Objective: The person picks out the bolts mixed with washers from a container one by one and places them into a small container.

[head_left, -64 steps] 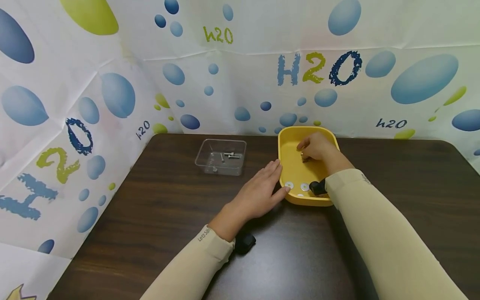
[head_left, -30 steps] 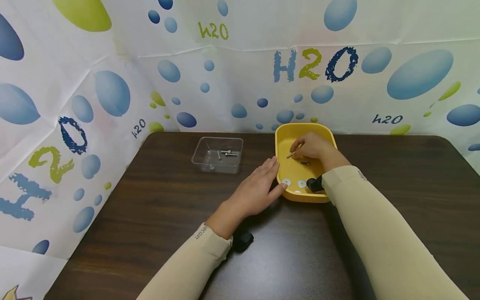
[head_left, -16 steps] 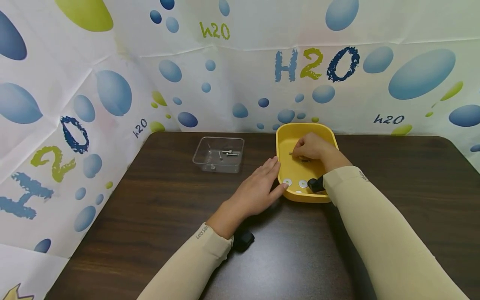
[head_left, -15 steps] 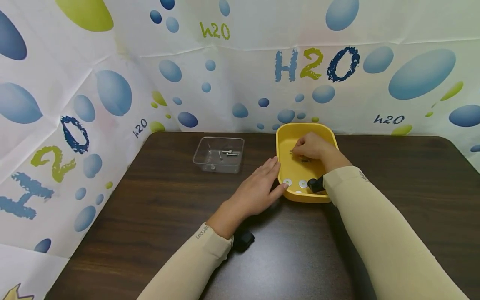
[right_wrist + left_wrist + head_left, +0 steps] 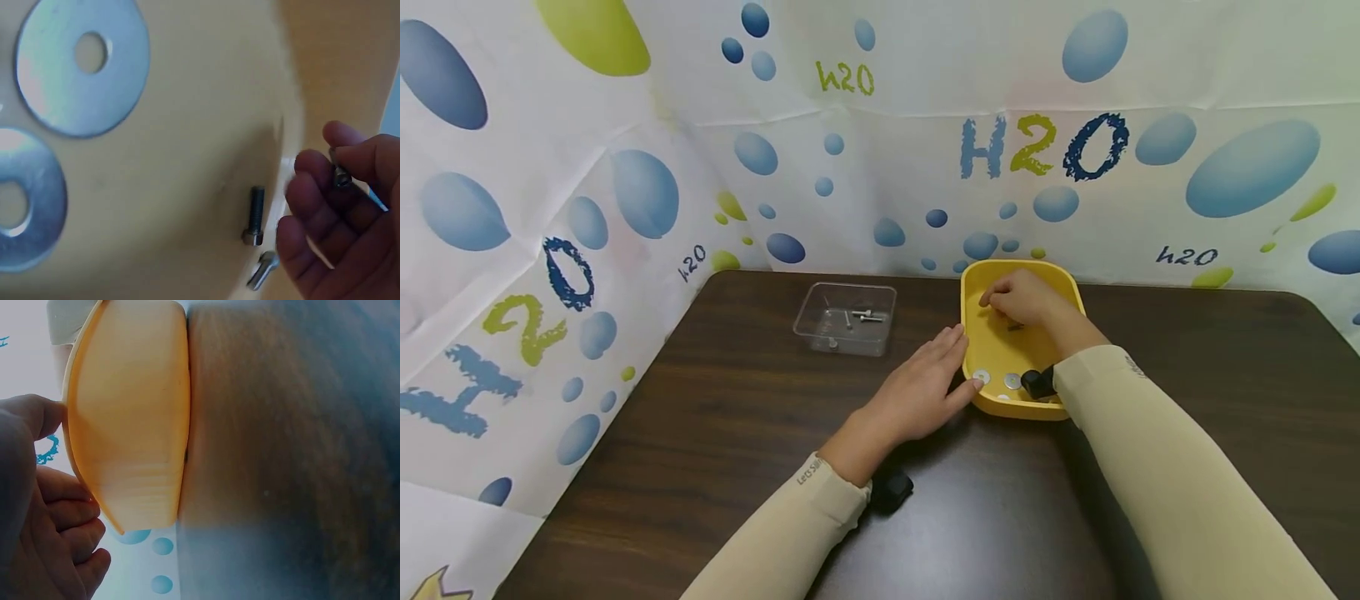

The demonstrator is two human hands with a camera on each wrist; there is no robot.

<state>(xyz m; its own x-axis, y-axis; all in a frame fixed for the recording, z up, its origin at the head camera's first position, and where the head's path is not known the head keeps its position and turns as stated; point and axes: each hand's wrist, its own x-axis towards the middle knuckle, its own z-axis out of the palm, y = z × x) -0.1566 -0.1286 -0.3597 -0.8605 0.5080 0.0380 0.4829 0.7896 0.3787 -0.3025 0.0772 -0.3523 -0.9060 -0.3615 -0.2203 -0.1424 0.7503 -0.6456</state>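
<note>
My right hand point(image 5: 1028, 300) is over the inside of the yellow tray point(image 5: 1018, 410). In the right wrist view its thumb and fingers pinch a small socket-head bolt point(image 5: 341, 177); the head view barely shows it. Below that hand a dark bolt point(image 5: 256, 212) and a shinier bolt point(image 5: 262, 270) lie on the tray floor. Large flat washers point(image 5: 81, 112) lie near the tray's front end. My left hand point(image 5: 919, 390) rests against the tray's left side, fingers extended. In the left wrist view its thumb touches the rim and the fingers lie along the outer wall.
A clear plastic box point(image 5: 848, 344) with several bolts point(image 5: 867, 314) stands to the left of the tray on the dark wooden table point(image 5: 715, 417). Behind and at the left hangs a white patterned sheet point(image 5: 895, 92). Each wrist wears a small black camera point(image 5: 891, 492).
Half a second ago a bolt's end stuck out past my right fingertips at the tray floor. Now that hand is slightly farther left and higher, pinching a bolt. The left hand stays at the tray.
</note>
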